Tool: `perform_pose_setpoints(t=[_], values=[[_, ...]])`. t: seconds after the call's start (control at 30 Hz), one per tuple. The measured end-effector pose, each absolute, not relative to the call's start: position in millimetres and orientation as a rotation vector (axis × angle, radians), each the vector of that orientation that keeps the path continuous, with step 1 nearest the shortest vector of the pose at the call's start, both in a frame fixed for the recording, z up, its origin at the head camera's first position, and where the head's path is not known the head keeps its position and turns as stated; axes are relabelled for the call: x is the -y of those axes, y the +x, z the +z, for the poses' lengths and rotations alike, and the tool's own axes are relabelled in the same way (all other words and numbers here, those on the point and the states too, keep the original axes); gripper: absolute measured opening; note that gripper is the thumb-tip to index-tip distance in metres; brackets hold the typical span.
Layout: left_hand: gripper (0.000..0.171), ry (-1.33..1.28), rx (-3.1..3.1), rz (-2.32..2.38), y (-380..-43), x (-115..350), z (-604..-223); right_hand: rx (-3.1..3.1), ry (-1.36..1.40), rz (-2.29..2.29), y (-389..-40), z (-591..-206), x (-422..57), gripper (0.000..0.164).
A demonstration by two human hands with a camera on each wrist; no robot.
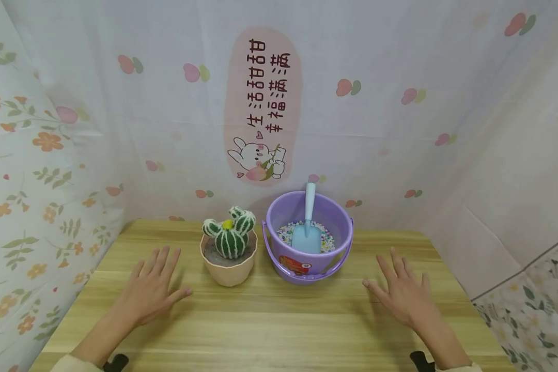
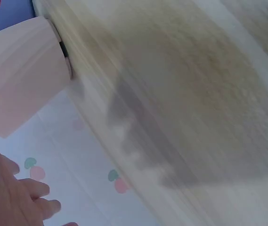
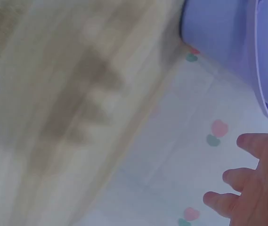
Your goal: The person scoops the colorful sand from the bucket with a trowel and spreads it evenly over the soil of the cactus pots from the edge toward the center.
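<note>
My left hand (image 1: 148, 289) hovers palm down over the left of the table with fingers spread, holding nothing. Just right of it stands a peach pot (image 1: 230, 274) filled with grey soil and a green knitted cactus (image 1: 232, 242) topped with a yellow bud. Beside the pot is a purple bucket (image 1: 285, 261), its handle lowered at the front. Small multicoloured beads (image 1: 327, 240) lie inside, and a light blue toy shovel (image 1: 308, 237) leans among them, handle up. Right of the bucket my right hand (image 1: 404, 294) is also spread and holds nothing. Hand shadows fall on the wood in both wrist views.
The wooden table (image 1: 260, 330) reaches back to a white curtain (image 1: 376, 129) printed with fruit, a rabbit and writing. A flowered cloth (image 1: 42, 206) hangs at the left side. Pale panels (image 1: 507, 196) bound the right.
</note>
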State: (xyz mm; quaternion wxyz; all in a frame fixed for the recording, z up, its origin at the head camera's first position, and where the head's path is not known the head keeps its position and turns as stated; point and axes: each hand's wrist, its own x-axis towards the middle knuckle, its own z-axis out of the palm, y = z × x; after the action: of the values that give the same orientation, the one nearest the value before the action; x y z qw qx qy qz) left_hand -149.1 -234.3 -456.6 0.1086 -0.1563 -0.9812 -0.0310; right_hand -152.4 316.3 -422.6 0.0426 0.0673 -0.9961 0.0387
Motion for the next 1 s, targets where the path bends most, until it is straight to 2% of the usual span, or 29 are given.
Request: perform_pose_setpoints(t=[0.3,0.53,0.73,1.0], values=[[0.106,-0.45,2.913,-0.395,-159.3,225.5,-454.3,3.042,0.225,0.176,-170.4,-400.3,-309.6,0.082],[0.109,-0.404,2.918,-1.039,-171.4,214.1,-449.0,3.0,0.284,0.744,-184.0,-368.7,-296.3,0.075],[0.107,-0.381,2.882,-1.35,-180.3,208.3,-452.7,2.841,0.304,1.085,-200.2,-344.1,-282.5,0.069],[0.107,-0.365,2.782,-1.538,-184.0,203.0,-457.5,2.813,0.218,1.249,-222.9,-326.3,-266.7,0.076]])
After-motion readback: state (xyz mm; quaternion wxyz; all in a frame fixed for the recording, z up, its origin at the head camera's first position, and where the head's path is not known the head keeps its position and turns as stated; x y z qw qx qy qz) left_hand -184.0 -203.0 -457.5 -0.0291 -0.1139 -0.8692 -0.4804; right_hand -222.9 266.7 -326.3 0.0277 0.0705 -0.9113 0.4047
